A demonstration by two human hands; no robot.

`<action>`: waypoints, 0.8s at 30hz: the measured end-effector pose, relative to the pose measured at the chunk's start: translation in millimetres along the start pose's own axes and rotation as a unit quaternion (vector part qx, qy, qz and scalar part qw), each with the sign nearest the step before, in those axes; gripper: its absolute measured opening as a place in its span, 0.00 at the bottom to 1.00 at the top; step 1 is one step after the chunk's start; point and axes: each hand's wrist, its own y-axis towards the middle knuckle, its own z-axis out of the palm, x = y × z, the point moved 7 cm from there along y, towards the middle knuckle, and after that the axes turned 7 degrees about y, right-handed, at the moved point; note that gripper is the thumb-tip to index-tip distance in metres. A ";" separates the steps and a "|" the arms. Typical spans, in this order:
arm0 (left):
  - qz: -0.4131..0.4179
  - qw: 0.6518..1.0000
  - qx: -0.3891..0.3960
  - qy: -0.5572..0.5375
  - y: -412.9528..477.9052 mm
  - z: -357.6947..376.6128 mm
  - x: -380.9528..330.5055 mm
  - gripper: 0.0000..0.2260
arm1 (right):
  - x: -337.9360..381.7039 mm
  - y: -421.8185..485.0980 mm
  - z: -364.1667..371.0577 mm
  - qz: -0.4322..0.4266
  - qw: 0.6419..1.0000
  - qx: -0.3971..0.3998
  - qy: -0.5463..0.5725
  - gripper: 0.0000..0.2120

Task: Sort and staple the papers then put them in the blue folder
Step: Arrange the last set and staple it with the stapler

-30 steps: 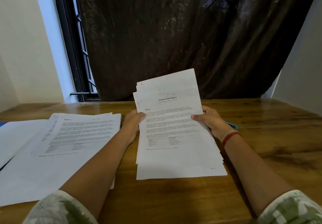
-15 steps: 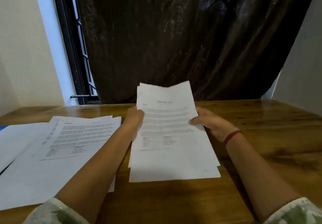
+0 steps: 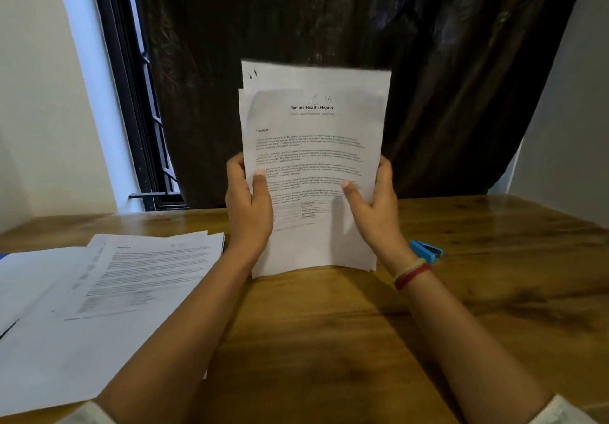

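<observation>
Left hand (image 3: 248, 207) and right hand (image 3: 375, 207) clamp the upright paper stack (image 3: 316, 146) by its sides. Its uneven top edges risk a crooked staple.

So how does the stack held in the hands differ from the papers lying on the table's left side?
The held stack stands upright, gripped by the left hand and right hand; the left papers lie flat on the table, untouched. The held stack is nearly squared; the left papers are spread, overlapping. The held stack's top page reads Sample Health Report; the left papers' shows a section heading. Both are white printed sheets.
</observation>
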 end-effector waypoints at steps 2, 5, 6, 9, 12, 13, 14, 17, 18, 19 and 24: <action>-0.040 0.999 0.016 0.028 -3.3 3.4 19.4 0.13 | -6.1 -0.7 -2.3 0.016 1.000 -0.005 0.012 0.26; -0.099 0.993 0.045 0.049 -9.7 9.2 47.8 0.10 | -15.8 2.3 -8.3 0.050 0.999 -0.019 0.012 0.28; -0.113 0.991 0.053 0.053 -11.6 10.8 55.1 0.09 | -18.7 2.8 -9.6 0.063 0.998 -0.020 0.008 0.27; -0.126 0.988 0.060 0.063 -13.6 13.3 62.3 0.08 | -27.2 2.7 -14.1 0.092 0.995 -0.040 0.021 0.23; -0.108 0.991 0.049 0.058 -9.5 13.2 52.3 0.07 | -26.7 2.9 -19.0 0.075 0.994 -0.076 0.024 0.18; -0.103 0.992 0.045 0.053 -7.8 12.9 48.8 0.07 | -24.5 3.7 -19.5 0.064 0.994 -0.080 0.026 0.17; -0.100 0.993 0.043 0.045 -7.2 13.0 47.5 0.07 | -22.8 4.0 -19.0 0.054 0.995 -0.080 0.024 0.17; -0.122 0.990 0.052 0.040 -12.5 15.9 55.7 0.07 | -28.8 2.6 -14.5 0.065 0.996 -0.061 0.012 0.20; -0.135 0.988 0.060 0.043 -16.2 17.7 61.1 0.07 | -33.2 1.1 -12.3 0.079 0.995 -0.052 0.009 0.20; -0.145 0.986 0.065 0.047 -19.9 18.7 64.9 0.08 | -37.3 -0.8 -9.9 0.092 0.995 -0.044 0.005 0.19; -0.161 0.983 0.065 0.056 -22.9 19.5 70.2 0.08 | -44.1 -3.7 -8.5 0.107 0.993 -0.049 -0.010 0.10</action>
